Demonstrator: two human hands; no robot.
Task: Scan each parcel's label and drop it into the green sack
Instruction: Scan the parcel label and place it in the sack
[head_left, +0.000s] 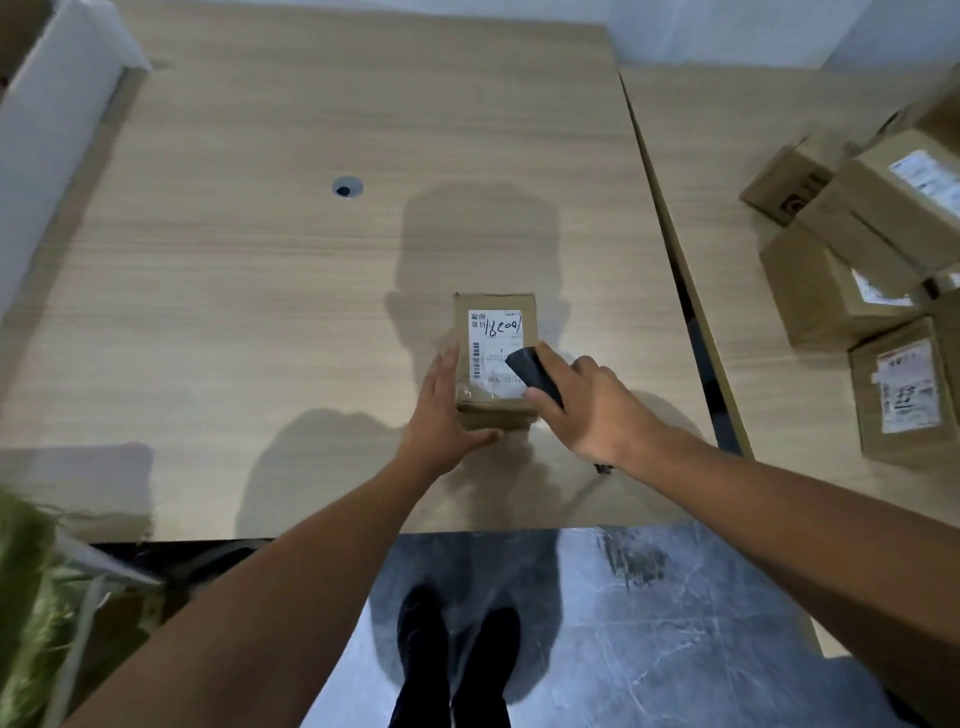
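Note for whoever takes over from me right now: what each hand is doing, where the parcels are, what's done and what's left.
Left hand: open, fingers straight against the left side of the small parcel, steadying it on the table.
Right hand: grips the black scanner, aimed at the parcel's label.
Green sack: at the near left, beside the table corner; its contents are not visible.
Done: this parcel is placed label up and under the scanner; whether it has read is unclear.
Left: drop it into the sack, then work through the piled parcels on the right-hand table.
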